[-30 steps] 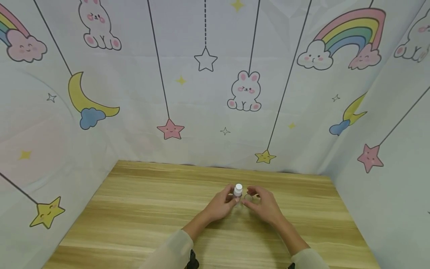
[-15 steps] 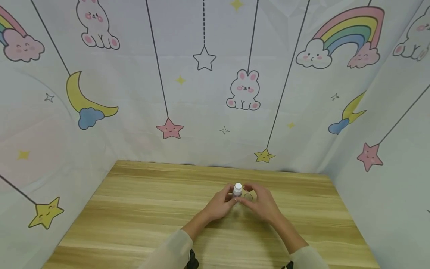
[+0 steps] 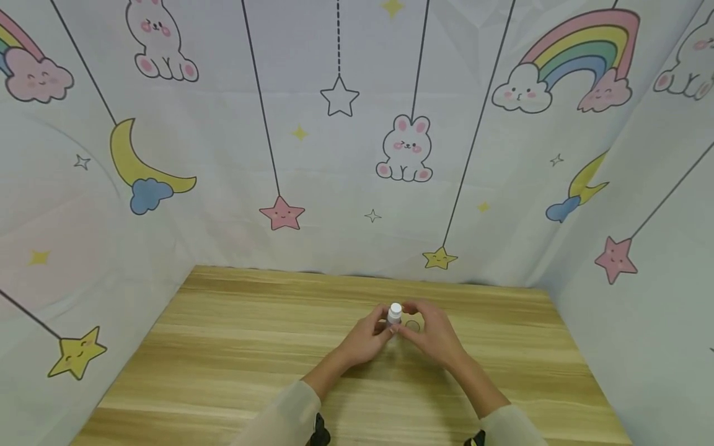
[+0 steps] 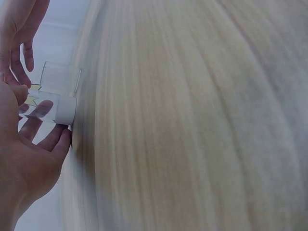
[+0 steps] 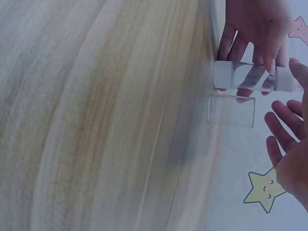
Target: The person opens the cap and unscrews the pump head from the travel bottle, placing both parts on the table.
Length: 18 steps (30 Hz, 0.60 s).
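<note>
From my end I see the left hand (image 3: 365,339) holding a small bottle (image 3: 394,316), its grip narrow around the clear body, with the thumb on one side and fingers on the other. The bottle stands upright on the wood-grained surface (image 3: 251,337), toward the far edge, its white base (image 5: 222,74) down and its white cap (image 3: 395,308) up. I have the right hand (image 3: 437,334) just beside the bottle, its grip wide: the fingers are spread and gently bent, and the thumb is close to the cap. I cannot tell whether that thumb touches it. A clear cylinder (image 5: 231,111) stands upright on the surface just to the right of the bottle, close to the curve of the right hand. I also see pale sleeves (image 3: 292,402) on both arms, and behind the surface hangs a white cloth (image 3: 334,155) printed with rabbits, stars, moons and rainbows.
</note>
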{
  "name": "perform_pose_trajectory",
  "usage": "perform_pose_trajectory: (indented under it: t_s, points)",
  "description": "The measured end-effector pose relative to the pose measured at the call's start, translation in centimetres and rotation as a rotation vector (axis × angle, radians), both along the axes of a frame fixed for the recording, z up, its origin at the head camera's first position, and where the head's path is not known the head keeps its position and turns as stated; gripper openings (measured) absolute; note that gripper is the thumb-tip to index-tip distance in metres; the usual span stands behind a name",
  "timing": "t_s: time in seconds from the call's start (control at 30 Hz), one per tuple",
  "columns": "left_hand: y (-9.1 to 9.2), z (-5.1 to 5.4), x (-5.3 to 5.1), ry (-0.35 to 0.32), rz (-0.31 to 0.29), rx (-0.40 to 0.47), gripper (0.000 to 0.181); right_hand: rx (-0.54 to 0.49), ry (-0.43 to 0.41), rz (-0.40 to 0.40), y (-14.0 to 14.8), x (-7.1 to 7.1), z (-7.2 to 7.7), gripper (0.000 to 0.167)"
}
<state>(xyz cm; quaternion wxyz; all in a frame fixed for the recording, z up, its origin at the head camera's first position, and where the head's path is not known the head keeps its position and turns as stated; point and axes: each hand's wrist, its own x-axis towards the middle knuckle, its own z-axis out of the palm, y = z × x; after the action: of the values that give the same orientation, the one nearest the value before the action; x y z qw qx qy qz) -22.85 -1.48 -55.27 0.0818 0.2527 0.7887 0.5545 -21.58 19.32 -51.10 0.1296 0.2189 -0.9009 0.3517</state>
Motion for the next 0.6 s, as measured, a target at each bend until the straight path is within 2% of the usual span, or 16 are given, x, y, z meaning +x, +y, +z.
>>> perform_pose_trajectory:
  t_s: [0.4, 0.6]
  points:
    - [-0.03, 0.03, -0.05, -0.031, -0.011, -0.004, 0.027, -0.008, 0.024, 0.024, -0.5, -0.06, 0.42, 0.039]
    - [-0.07, 0.01, 0.0, -0.04, -0.015, -0.003, 0.027, -0.02, 0.039, 0.021, -0.79, -0.2, 0.16, 0.036]
